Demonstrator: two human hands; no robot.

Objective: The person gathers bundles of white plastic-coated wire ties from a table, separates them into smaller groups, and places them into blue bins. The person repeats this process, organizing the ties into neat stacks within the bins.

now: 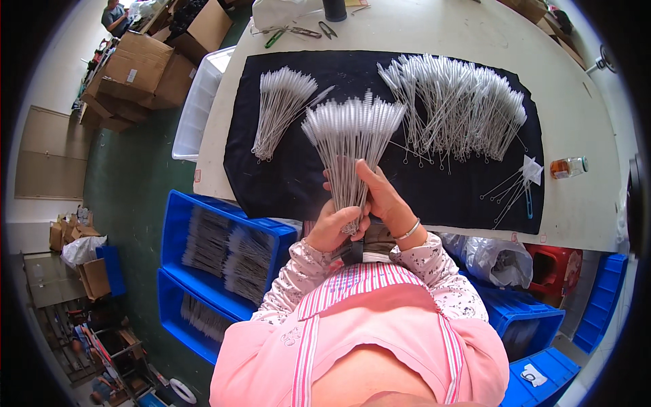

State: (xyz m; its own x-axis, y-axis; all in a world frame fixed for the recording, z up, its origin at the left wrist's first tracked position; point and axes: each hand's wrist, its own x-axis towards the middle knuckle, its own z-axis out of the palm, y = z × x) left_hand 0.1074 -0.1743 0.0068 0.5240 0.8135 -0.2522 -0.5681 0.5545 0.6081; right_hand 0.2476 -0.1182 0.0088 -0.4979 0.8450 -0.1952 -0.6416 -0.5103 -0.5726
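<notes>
Nearest the camera is the person's pink striped top with floral sleeves, and just beyond it the two hands meet at the edge of the surface (583, 122). The left hand (333, 227) is closed around the wire stems of a bundle of thin white bristle brushes (351, 132), gripping them low down. The right hand (381, 193), with a silver bangle (409, 230) at its wrist, is wrapped about the same stems from the other side, thumb raised against them. The bundle stands upright between the hands and fans out above them, its bristled tips spread over a black cloth (271, 176).

To the left, below the surface, blue plastic crates (178, 224) hold more brushes lying in rows. To the right, below the edge, sit a crumpled clear plastic bag (498, 261), a red stool (559, 268) and further blue crates.

On the cloth, a smaller pile of brushes (279, 108) lies to the left of the held bundle, and a larger heap (461, 105) lies to its right. A few loose brushes (515, 186) lie near the cloth's right edge, and a small amber bottle (568, 167) lies on its side just beyond it.

At the far edge are scissors (327, 28), green-handled pliers (277, 37) and a dark cup (334, 9). A white tray (196, 102) stands beside the surface, and cardboard boxes (146, 68) are stacked farther left.
</notes>
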